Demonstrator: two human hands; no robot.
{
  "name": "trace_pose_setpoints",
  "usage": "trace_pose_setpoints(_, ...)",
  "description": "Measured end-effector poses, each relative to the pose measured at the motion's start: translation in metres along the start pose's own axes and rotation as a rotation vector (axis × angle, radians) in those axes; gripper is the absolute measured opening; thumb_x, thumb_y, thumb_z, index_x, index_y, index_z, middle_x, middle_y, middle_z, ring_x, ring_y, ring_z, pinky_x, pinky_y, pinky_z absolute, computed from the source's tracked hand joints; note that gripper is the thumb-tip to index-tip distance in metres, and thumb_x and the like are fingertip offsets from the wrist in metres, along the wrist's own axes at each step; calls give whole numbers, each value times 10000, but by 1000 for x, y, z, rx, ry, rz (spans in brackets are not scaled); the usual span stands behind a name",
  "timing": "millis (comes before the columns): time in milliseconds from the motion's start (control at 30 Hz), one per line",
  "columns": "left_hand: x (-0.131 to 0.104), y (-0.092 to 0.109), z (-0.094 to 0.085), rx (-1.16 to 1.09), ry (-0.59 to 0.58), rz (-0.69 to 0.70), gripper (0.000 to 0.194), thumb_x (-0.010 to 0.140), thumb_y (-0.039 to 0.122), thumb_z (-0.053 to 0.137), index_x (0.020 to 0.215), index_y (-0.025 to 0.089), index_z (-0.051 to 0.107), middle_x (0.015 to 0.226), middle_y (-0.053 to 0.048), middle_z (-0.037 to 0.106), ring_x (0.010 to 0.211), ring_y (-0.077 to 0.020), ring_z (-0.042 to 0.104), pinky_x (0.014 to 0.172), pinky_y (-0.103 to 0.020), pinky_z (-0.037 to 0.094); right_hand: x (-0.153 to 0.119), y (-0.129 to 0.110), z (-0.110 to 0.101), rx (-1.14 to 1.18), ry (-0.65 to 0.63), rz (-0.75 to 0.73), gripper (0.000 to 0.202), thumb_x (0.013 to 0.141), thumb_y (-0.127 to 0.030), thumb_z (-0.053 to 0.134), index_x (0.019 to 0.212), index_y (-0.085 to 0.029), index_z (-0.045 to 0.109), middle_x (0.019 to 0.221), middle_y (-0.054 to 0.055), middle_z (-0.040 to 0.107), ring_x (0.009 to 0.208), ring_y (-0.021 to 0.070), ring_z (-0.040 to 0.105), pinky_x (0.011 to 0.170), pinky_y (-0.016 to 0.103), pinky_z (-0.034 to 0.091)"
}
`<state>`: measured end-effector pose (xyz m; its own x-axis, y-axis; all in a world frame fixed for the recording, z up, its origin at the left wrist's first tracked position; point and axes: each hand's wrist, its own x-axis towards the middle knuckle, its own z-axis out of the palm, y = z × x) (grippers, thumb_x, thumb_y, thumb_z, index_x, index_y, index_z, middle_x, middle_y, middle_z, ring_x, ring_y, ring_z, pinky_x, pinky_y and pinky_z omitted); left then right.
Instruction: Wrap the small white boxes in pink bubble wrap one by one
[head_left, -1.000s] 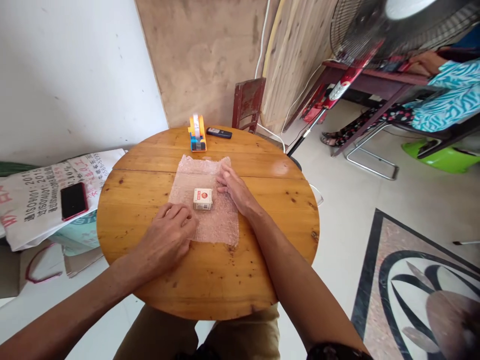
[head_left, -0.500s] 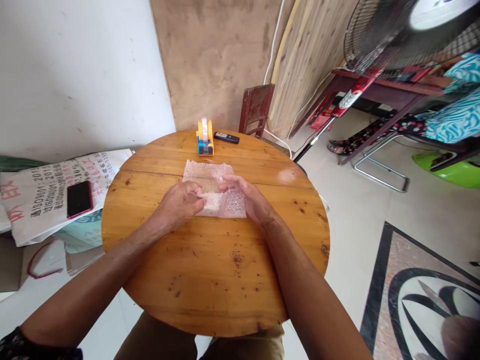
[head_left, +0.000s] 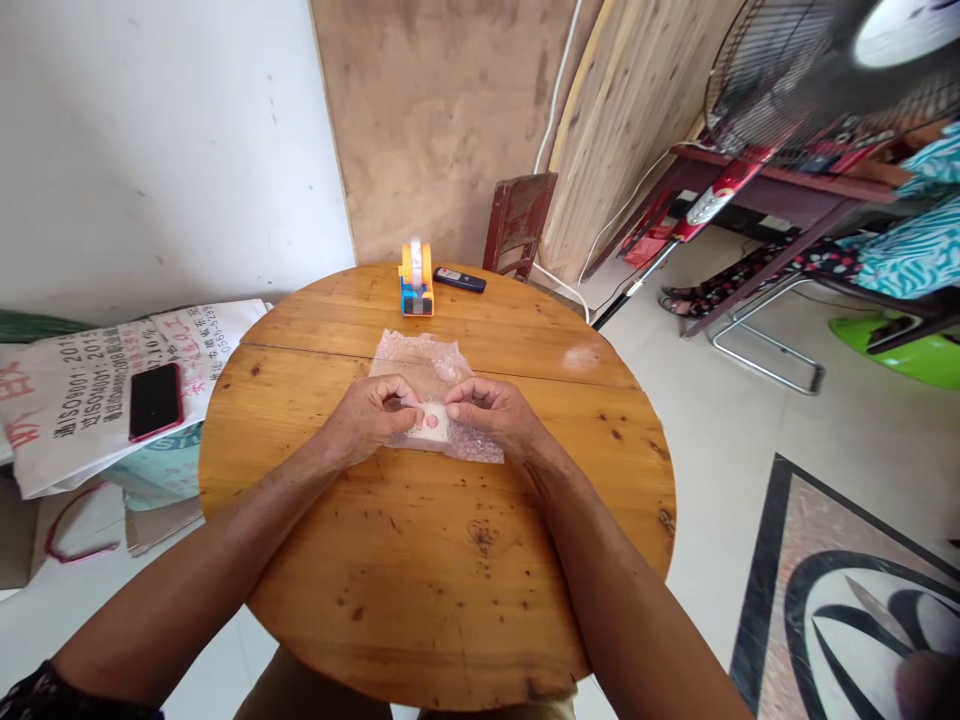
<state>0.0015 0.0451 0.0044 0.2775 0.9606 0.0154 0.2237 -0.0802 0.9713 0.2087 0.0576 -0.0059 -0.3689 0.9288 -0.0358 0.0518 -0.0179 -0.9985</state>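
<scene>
A sheet of clear bubble wrap lies on the round wooden table. On its near part sits a small flat white piece with reddish marks; its kind is not clear. My left hand is closed in a pinch at the white piece's left upper side, apparently on the wrap. From the other side my right hand pinches the wrap near the piece's right upper corner, with thumb and forefinger together. The fingertips of both hands partly cover what they grip.
Behind the wrap stand an orange and blue tape dispenser and a dark remote control. A phone rests on printed white sacks at left. A chair and a fan stand beyond; a person sits at right.
My right hand has gone from loosely spread fingers to a pinch close to my left hand. The white piece's reddish marks now show. The view has shifted slightly.
</scene>
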Motion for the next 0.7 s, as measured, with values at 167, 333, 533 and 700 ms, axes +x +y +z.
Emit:
trace_pose_setpoints(167,-3,1,0,-24,-60,-66,215,627,320,695,695,165,562,634,33,562,547,-86,468,498,-197,349,-7,-5,0,-84,-11,45,353,632,-469,797,751,-174,645,631,-33,569,547,89,459,494,211,325)
trace_pose_setpoints(333,-3,3,1,-52,-55,-77,274,607,334,712,767,174,558,709,29,568,589,-95,514,524,-202,398,-7,-2,-2,-131,-17,39,325,685,-466,757,781,-183,630,640,-28,563,543,100,458,497,223,328)
trace_pose_setpoints(533,-4,7,0,-55,-77,-87,238,630,295,696,788,160,580,748,19,586,646,-102,538,561,-204,416,-7,-3,-1,-389,22,-287,207,771,-307,673,953,-211,660,872,24,616,797,168,578,718,298,467)
trace_pose_setpoints(700,-3,3,1,-86,-60,-83,280,622,307,714,830,161,596,812,1,610,712,-123,569,588,-215,439,-11,-8,8,-740,-61,-588,230,833,-135,493,823,-223,705,938,53,652,914,195,587,893,375,444)
